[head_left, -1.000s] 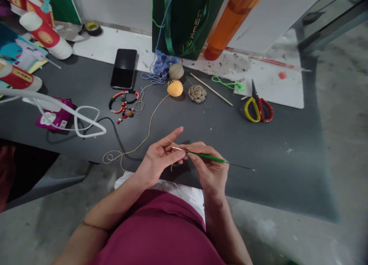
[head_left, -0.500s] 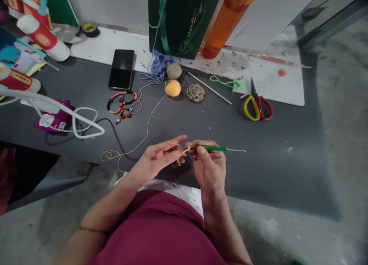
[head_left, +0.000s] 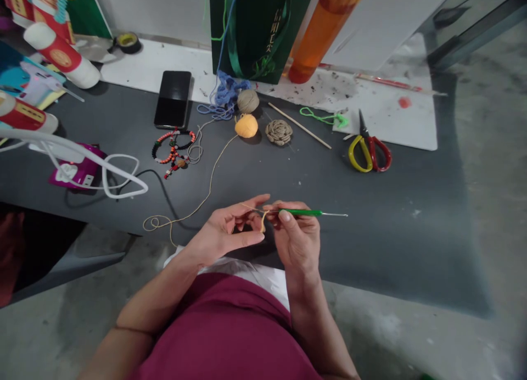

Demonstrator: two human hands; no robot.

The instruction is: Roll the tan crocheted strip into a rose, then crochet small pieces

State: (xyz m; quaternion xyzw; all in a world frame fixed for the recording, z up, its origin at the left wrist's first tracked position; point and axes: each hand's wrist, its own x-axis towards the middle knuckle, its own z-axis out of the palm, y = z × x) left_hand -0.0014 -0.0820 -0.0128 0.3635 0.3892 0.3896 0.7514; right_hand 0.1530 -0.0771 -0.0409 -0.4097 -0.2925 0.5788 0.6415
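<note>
My right hand (head_left: 298, 237) is closed round the green handle of a crochet hook (head_left: 302, 212), one metal end pointing right and the other toward my left hand. A short strip of yellow crochet (head_left: 263, 222) hangs from the hook's left end. Thumb and fingers of my left hand (head_left: 230, 226) pinch the lower end of this strip, and yellow yarn runs over the index finger. Further back on the table, a yellow yarn ball (head_left: 246, 126) lies with its strand (head_left: 211, 185) trailing toward my left wrist.
Behind the hands lie a brown yarn ball (head_left: 247, 101), a coiled brown piece (head_left: 279, 132), a thin stick (head_left: 300, 125), scissors (head_left: 369, 149), blue yarn (head_left: 228, 91), a beaded bracelet (head_left: 164, 149) and a phone (head_left: 173, 100). White cables (head_left: 123, 177) cross the left side.
My left thumb has shifted down along the yellow strip, which now hangs more upright. The hook and right hand have moved slightly left in view.
</note>
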